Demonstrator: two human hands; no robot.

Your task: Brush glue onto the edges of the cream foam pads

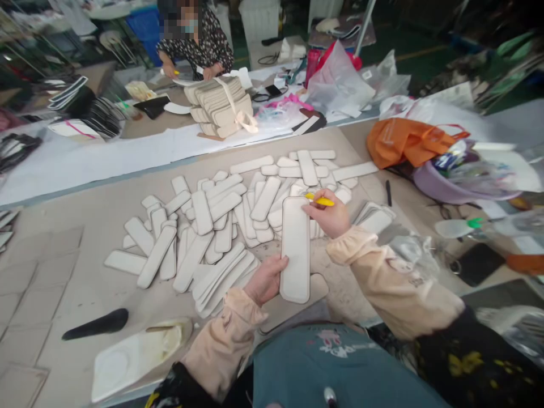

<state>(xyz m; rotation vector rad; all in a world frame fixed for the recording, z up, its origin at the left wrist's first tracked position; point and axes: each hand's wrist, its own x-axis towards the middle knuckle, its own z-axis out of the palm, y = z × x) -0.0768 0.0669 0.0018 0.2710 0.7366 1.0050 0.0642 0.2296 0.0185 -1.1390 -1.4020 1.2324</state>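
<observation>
Between both hands, pale strip.

Orange bag sits near the bench's right edge, purple basin beside it; a tied bundle of pads at the far edge.

No text, label, brand, number or sign can be read anywhere in this view.
</observation>
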